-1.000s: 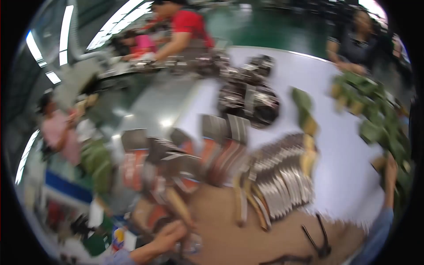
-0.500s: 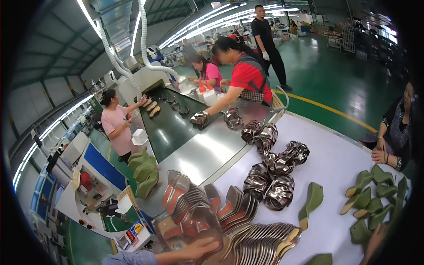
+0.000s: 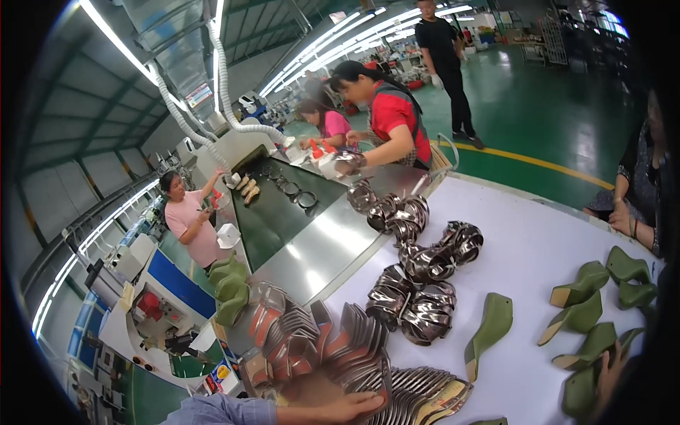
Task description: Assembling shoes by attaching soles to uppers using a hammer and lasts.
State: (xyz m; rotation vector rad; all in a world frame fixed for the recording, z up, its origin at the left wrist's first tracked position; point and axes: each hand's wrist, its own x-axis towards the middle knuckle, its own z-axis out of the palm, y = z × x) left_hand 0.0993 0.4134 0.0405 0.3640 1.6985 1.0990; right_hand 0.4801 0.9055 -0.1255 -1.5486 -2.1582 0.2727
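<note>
My left hand (image 3: 348,409) comes in from the lower edge in a blue-grey sleeve. It is closed on a glossy brown shoe insole (image 3: 379,379), thumb on top, other fingers mostly hidden. Beside it stand rows of reddish-brown insoles (image 3: 294,340) and a fanned stack of insoles (image 3: 418,389), packed on edge. At the lower right, my right hand (image 3: 608,375) shows only in part, its fingers against the side of a green shoe last (image 3: 579,393). More green lasts (image 3: 581,312) lie above it, and a single last (image 3: 490,329) lies between the hands on the white table.
Shiny bundles of metallic straps (image 3: 428,312) run up the white table (image 3: 524,241). Beyond is a metal-edged conveyor (image 3: 276,219) with rings and shoe parts. Other green lasts (image 3: 230,287) sit at left. Co-workers stand along the conveyor; another person sits at right.
My left hand has moved right with the insole, closer to the stacks. My right hand has shifted slightly up and right beside the last. Across the table, the co-worker in red has drawn a hand back.
</note>
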